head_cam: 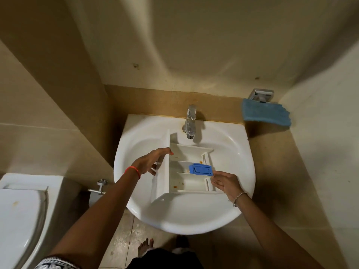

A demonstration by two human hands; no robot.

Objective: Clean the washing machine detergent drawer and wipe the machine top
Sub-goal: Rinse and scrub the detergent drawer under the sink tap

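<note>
Head view: white sink holds detergent drawer, beige walls.

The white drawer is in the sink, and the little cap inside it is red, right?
Not red: the head view shows the cap inside the white drawer is blue. The drawer is in the sink.

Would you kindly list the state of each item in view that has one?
detergent drawer: out, lying in the sink, orange-stained
blue insert: seated in the drawer
tap: no water running
blue cloth: draped by the wall
toilet lid: down
left hand: grips drawer front
right hand: holds drawer's back end
</note>
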